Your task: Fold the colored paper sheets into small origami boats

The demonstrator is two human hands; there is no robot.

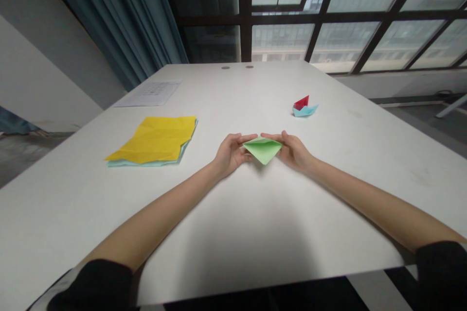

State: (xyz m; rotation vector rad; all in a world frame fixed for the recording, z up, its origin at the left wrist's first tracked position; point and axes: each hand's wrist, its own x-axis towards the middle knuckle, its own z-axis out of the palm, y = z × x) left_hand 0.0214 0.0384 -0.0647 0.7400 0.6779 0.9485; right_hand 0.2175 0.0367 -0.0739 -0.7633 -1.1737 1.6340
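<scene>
A folded green paper (263,149), triangular with its point toward me, is held just above the white table (255,214) near its middle. My left hand (231,152) pinches its left corner and my right hand (292,149) pinches its right corner. Both hands have fingers closed on the paper's edges.
A stack of creased sheets, yellow on top (156,138) with pale blue under it, lies to the left. A white printed sheet (151,93) lies at the far left. Two small folded paper boats, red (301,102) and light blue (305,111), sit at the far right. Windows and a curtain stand behind.
</scene>
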